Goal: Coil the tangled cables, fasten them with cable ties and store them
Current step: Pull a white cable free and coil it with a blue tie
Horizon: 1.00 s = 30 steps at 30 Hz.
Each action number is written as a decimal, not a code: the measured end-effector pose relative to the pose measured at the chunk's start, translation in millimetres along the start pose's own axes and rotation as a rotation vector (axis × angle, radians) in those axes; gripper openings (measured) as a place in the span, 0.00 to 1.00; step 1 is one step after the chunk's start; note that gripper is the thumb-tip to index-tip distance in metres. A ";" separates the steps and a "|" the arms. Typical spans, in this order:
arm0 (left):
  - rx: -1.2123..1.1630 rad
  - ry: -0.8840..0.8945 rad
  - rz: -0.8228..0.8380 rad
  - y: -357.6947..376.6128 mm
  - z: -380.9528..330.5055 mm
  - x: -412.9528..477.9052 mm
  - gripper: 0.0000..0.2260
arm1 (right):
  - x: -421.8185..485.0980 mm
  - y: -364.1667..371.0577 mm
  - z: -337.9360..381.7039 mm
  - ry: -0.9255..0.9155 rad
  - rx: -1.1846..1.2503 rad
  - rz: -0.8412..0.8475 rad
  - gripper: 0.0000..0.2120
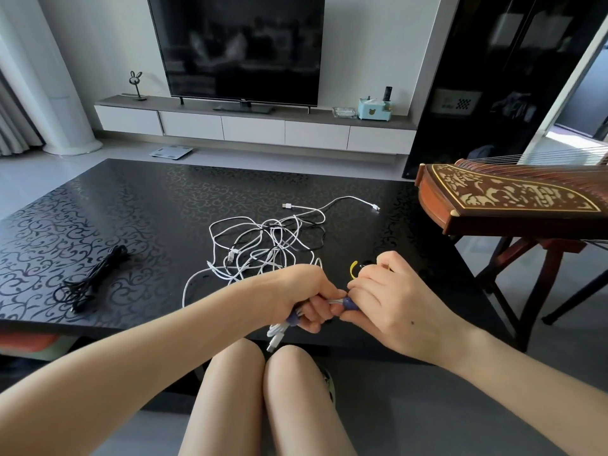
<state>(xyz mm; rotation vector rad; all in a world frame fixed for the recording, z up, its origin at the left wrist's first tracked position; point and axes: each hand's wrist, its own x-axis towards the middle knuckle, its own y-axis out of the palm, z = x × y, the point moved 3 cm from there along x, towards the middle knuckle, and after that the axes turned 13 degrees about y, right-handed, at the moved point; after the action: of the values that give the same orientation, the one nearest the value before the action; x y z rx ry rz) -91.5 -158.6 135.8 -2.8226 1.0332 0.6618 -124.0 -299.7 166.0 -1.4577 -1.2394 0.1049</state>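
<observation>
Knees: the person's bare knees (237, 363) sit below the table's near edge.
White cable bundle: the gathered white cable bundle (275, 335) hangs over the near edge, right of its middle, with plug ends dangling towards the knees.
Left hand: the left hand (307, 299) has its fingers curled round the bundle.
Right hand: the right hand (385, 301) touches the left and pinches the blue tie (348, 303) on the bundle between thumb and fingers.
Blue piece: more blue shows under the left hand; I cannot tell if it is the same tie.
Yellow tie: a yellow tie (352, 270) lies on the table (131, 199), just behind the right hand.
Tangle: a tangle of white and black cables (263, 248) lies at mid-table, beyond the hands, with two white plug ends trailing towards the far right corner.
Black coil: a coiled black cable (93, 279) lies near the left part of the near edge, well apart from the tangle.
Zither: a wooden zither (506, 199) on a stand sits beside the table's right edge.
Far wall: a dark television (237, 47) stands on a low cabinet (253, 126), and a scale (171, 152) lies on the floor in front.
</observation>
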 end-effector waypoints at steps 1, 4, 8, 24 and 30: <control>0.004 -0.032 0.027 -1.5 -0.9 0.7 0.17 | 0.8 1.7 0.1 -0.020 -0.039 0.006 0.20; 0.099 -0.124 0.085 -6.5 -1.7 2.8 0.19 | 1.6 7.9 3.7 -0.056 -0.094 0.021 0.18; 0.527 -0.066 0.273 -22.1 -14.4 -0.7 0.19 | -1.5 20.2 4.4 0.036 0.077 0.070 0.16; -0.123 0.449 -0.624 -64.4 41.0 23.2 0.11 | 18.5 120.1 56.4 1.523 1.518 0.132 0.20; -0.159 0.525 -0.987 -123.0 70.9 -23.2 0.11 | 42.6 144.6 70.7 1.101 0.735 0.406 0.27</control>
<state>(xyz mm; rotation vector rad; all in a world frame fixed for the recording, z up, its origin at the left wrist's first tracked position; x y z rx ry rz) -56.3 -35.2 70.7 -3.1522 -0.4895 -0.1158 -64.6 -190.2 55.5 -0.8366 0.0334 0.0116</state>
